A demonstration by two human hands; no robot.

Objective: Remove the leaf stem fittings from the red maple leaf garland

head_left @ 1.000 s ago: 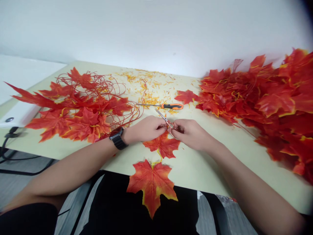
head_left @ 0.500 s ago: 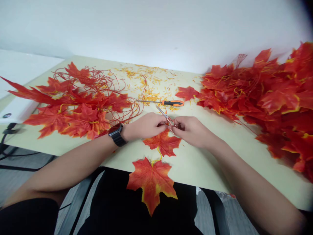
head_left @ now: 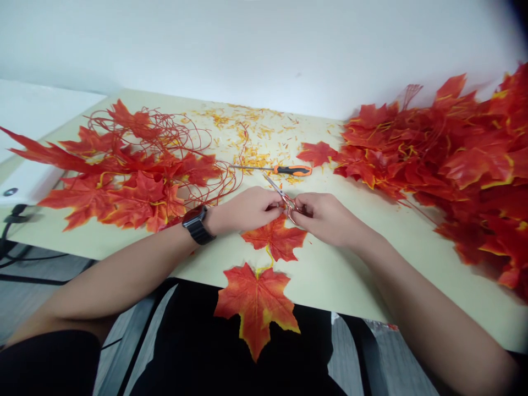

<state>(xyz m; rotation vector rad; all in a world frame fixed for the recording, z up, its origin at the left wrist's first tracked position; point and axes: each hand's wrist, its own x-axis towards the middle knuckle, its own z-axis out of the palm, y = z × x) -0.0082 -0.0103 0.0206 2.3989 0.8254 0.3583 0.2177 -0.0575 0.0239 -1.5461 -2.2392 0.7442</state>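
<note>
My right hand (head_left: pixel 324 216) is closed on the rose-coloured handles of small scissors (head_left: pixel 284 196), whose blades point up and to the left. Beside the scissors, my left hand (head_left: pixel 258 209) is pinched at the upper edge of a red leaf (head_left: pixel 275 240); what its fingertips hold is too small to make out. A yellow stem joins that leaf to a larger red-orange leaf (head_left: pixel 258 305), which hangs over the table's front edge. Just beyond my hands lies a screwdriver (head_left: pixel 292 171) with an orange and black handle.
Red leaves and tangled red cord (head_left: pixel 165 132) cover the left of the pale table (head_left: pixel 342 280). A large heap of red leaves (head_left: pixel 466 165) fills the right side. Yellow clippings (head_left: pixel 251 157) are scattered at the back, and a white device (head_left: pixel 28 184) stands far left.
The view has shifted slightly. Both hands keep nearly the same pose, and the scissors stay between them with only a slight movement.
</note>
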